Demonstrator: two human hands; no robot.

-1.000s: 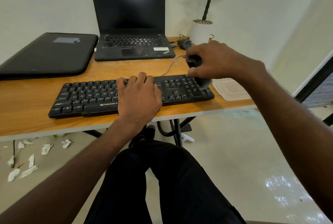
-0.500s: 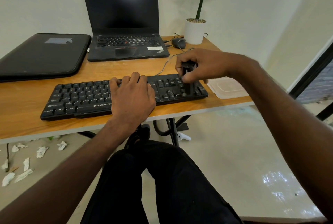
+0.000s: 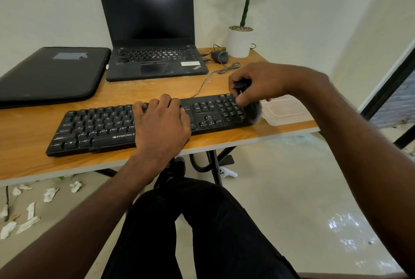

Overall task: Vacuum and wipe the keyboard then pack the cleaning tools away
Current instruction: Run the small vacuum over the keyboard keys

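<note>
A black keyboard (image 3: pixel 94 126) lies along the front edge of the wooden desk (image 3: pixel 27 159). My left hand (image 3: pixel 161 124) rests flat on its middle keys, fingers slightly bent. My right hand (image 3: pixel 258 83) grips a small black cleaning tool (image 3: pixel 241 84) over the number pad. The tool's lower end (image 3: pixel 253 112) is a blurred grey brush at the keyboard's right edge. Most of the tool is hidden by my fingers.
A clear plastic lidded box (image 3: pixel 285 111) sits just right of the keyboard at the desk corner. Behind are an open laptop (image 3: pixel 152 32), a black laptop sleeve (image 3: pixel 49 74), a mouse (image 3: pixel 220 56) with cable and a potted plant (image 3: pixel 240 41). Crumpled tissues (image 3: pixel 27 211) litter the floor.
My right hand swept the tool from the number pad's right side to the left and back to the keyboard's right edge. My left hand stayed on the keys.
</note>
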